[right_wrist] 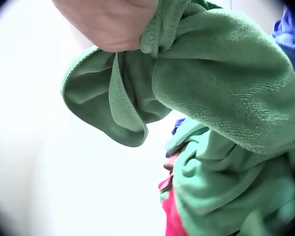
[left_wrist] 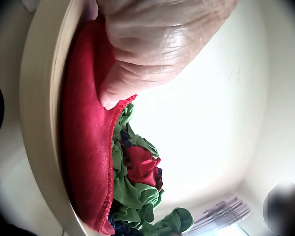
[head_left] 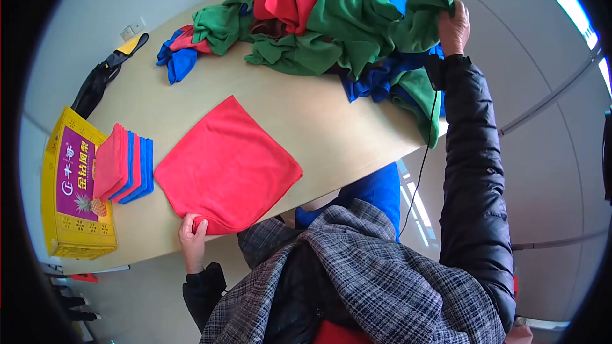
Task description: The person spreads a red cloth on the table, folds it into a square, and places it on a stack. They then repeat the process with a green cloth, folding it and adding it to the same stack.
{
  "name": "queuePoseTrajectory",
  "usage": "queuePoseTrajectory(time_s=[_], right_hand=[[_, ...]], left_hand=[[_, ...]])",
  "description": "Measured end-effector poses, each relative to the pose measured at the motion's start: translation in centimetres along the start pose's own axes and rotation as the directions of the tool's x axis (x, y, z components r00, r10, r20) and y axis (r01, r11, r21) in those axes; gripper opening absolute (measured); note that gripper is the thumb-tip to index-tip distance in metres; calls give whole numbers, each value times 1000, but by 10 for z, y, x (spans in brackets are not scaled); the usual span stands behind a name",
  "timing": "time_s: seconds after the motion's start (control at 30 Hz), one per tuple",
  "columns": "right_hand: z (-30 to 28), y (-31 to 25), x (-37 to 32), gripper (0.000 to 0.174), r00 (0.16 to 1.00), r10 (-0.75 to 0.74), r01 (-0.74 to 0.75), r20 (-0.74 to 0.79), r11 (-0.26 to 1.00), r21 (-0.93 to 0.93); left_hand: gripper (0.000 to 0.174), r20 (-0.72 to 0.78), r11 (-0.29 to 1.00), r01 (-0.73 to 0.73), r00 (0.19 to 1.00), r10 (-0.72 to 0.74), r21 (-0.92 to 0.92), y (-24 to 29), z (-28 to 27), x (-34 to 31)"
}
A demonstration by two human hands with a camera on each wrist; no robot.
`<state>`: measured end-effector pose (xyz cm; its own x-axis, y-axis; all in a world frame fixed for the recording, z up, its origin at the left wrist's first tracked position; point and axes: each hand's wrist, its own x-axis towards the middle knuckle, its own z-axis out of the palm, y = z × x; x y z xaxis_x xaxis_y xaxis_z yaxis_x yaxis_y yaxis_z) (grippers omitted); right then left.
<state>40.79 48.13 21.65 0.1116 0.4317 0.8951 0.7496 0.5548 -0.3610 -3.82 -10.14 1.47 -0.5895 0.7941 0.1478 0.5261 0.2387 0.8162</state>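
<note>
A red cloth (head_left: 229, 162) lies spread on the table, one corner toward the back and its near edge at the table's front edge. My left hand (head_left: 192, 241) pinches that near edge between thumb and fingers; in the left wrist view the thumb (left_wrist: 119, 88) presses on the cloth's top side. At the right end of a big heap, my right hand (head_left: 454, 30) grips a green cloth (head_left: 428, 0). In the right wrist view this green cloth (right_wrist: 226, 78) hangs in folds from the hand, over other green cloths (right_wrist: 221, 182). The right fingertips are hidden in the fabric.
A heap of red, green, blue and brown cloths (head_left: 344, 19) covers the back of the table (head_left: 287, 99). At left, folded red and blue cloths (head_left: 131, 165) stand in a row against a yellow and purple box (head_left: 73, 191). A black strap-like item (head_left: 105, 76) lies behind it.
</note>
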Motion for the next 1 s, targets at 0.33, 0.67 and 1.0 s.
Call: queuePoseTrajectory(time_s=[0.33,0.67,1.0], right_hand=[[44,24,-92,47,723,-267,546,638,786,-290],[7,-185,-228,37,62,-524,-60,850,848,527],[152,-277,-270,41,353,-542,14,763,818,575]], left_hand=[[15,-11,999,-8,1000,8,48,10,0,-9],[16,113,993,-106,988,101,41,13,-24,-19],[13,352,998,29,935,-48,58,31,-78,-6]])
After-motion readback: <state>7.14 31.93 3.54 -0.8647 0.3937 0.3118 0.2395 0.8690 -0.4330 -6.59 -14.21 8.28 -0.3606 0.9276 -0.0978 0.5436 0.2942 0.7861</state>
